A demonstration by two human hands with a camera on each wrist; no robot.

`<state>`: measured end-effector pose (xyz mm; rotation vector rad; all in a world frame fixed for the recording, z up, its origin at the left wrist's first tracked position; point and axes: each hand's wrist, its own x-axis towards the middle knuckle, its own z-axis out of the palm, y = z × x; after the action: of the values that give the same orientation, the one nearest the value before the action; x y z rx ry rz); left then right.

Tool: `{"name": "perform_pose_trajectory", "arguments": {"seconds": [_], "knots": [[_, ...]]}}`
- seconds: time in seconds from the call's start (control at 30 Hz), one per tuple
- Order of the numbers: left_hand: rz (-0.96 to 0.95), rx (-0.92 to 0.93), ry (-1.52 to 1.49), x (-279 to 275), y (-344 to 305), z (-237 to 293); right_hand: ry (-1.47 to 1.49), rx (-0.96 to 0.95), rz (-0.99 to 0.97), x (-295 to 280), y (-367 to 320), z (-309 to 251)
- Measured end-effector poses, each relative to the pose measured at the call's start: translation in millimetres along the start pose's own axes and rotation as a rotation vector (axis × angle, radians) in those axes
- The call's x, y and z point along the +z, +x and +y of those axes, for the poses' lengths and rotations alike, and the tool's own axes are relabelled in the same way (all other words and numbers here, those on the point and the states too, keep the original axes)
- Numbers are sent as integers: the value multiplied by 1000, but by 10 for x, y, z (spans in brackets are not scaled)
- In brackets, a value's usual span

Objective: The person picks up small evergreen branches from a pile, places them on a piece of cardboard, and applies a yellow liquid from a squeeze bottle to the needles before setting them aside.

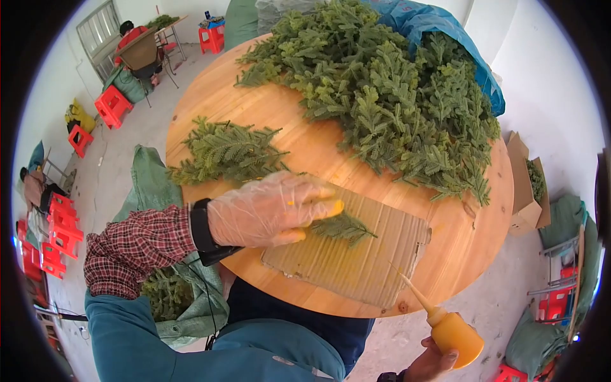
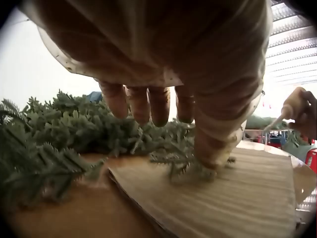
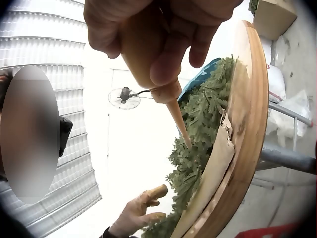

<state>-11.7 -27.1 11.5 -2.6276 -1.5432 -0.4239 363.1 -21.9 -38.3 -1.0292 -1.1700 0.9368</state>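
Observation:
A plastic-gloved left hand (image 1: 270, 210), yellow-stained at the fingertips, hovers low over a corrugated cardboard sheet (image 1: 382, 239). Under and beside its fingers lies a small green sprig (image 1: 344, 228). The left wrist view shows the thumb (image 2: 213, 148) down at the sprig (image 2: 181, 166), with the other fingers apart from it. Off the table's near right edge, the bare right hand (image 1: 433, 363) grips a yellow squeeze bottle (image 1: 459, 339), its long thin nozzle pointing up and left toward the cardboard. Fingers curl round this bottle (image 3: 143, 47) in the right wrist view.
A large heap of green sprigs (image 1: 382, 95) covers the back of the round wooden table (image 1: 213, 95), beside a blue bag (image 1: 439, 25). A smaller pile (image 1: 229, 153) lies at the left. An open carton (image 1: 525, 204) stands right; red stools (image 1: 113, 106) and seated people are farther left.

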Motion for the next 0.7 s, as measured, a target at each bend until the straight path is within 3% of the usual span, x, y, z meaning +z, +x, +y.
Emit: {"name": "perform_pose_trajectory", "arguments": {"seconds": [0.13, 0.27, 0.5, 0.7], "knots": [[74, -63, 80, -203, -50, -3, 11, -7, -17, 27, 16, 70], [-73, -185, 110, -96, -81, 306, 35, -38, -12, 208, 85, 165], [-183, -57, 336, 141, -114, 480, -2, -103, -70, 424, 349, 283], [-97, -17, 230, 129, -145, 334, 73, -75, -208, 509, 404, 299]]}}
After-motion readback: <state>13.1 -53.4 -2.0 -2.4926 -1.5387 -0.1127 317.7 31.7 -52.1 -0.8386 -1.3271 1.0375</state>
